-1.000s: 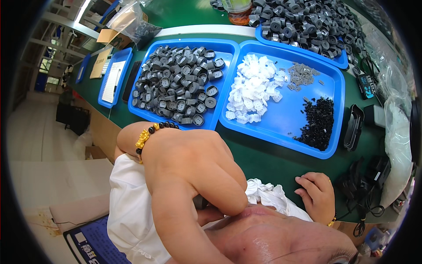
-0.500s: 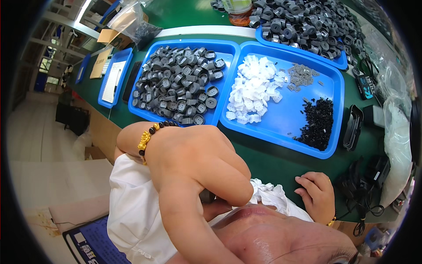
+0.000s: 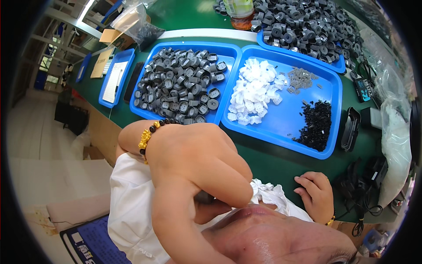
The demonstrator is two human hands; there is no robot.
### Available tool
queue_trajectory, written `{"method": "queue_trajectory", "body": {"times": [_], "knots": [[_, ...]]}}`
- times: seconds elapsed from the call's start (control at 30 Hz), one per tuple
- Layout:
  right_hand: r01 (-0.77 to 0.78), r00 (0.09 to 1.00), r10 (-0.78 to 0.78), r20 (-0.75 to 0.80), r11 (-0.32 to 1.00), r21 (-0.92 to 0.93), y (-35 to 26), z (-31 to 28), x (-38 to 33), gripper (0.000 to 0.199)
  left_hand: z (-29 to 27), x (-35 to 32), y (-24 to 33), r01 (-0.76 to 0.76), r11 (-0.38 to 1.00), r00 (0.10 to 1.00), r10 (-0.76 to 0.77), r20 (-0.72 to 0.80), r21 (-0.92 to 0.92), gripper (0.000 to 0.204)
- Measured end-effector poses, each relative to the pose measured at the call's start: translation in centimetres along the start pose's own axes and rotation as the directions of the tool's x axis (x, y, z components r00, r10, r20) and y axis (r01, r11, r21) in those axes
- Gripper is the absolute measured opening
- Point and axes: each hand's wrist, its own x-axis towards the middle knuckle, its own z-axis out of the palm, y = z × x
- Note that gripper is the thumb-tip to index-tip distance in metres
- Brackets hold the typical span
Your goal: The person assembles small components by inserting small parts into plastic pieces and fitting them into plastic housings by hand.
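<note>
Cloth — white, soft and light, best pinched at its bunched edge [image 3: 263,190] — lies at the bench's [image 3: 263,158] near edge, left hand [image 3: 206,163] curled touching it, grip hidden, right hand [image 3: 317,193] resting loosely curled, empty.

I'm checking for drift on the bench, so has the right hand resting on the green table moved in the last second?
No. The right hand rests at the same spot on the green table, just as far below the near edge of the blue tray of white and black parts.
</note>
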Motion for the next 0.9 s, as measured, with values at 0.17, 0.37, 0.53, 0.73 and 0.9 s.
{"method": "queue_trajectory", "body": {"times": [0.17, 0.37, 0.53, 0.73, 0.9], "knots": [[0.006, 1.0, -0.006, -0.021, 1.0, -0.004, 0.1, 0.0, -0.3, 0.026, -2.2, 0.1, 0.5, 0.022, 0.999, 0.98, -0.013, 0.198, -0.047, 0.046], [0.025, 0.998, -0.025, -0.06, 1.0, 0.008, 0.2, 0.3, -0.2, 0.025, -2.5, -1.9, -1.6, 0.461, 0.878, 0.887, -0.454, -0.082, 0.13, 0.023], [-0.005, 0.998, 0.007, -0.065, 1.0, 0.02, 0.2, 0.4, -0.5, 0.024, -2.4, -2.3, -6.2, 0.743, 0.641, 0.63, -0.767, 0.121, 0.193, 0.026], [0.01, 0.997, -0.008, -0.075, 0.999, 0.033, -0.1, 0.3, -0.6, 0.025, -1.2, -3.1, -8.0, 0.89, 0.455, 0.434, -0.865, 0.252, 0.029, 0.025], [0.015, 0.997, -0.013, -0.081, 0.999, 0.033, 0.0, 0.3, -0.7, 0.025, -0.6, -3.6, -8.1, 0.873, 0.468, 0.487, -0.85, 0.198, -0.137, 0.022]]}}
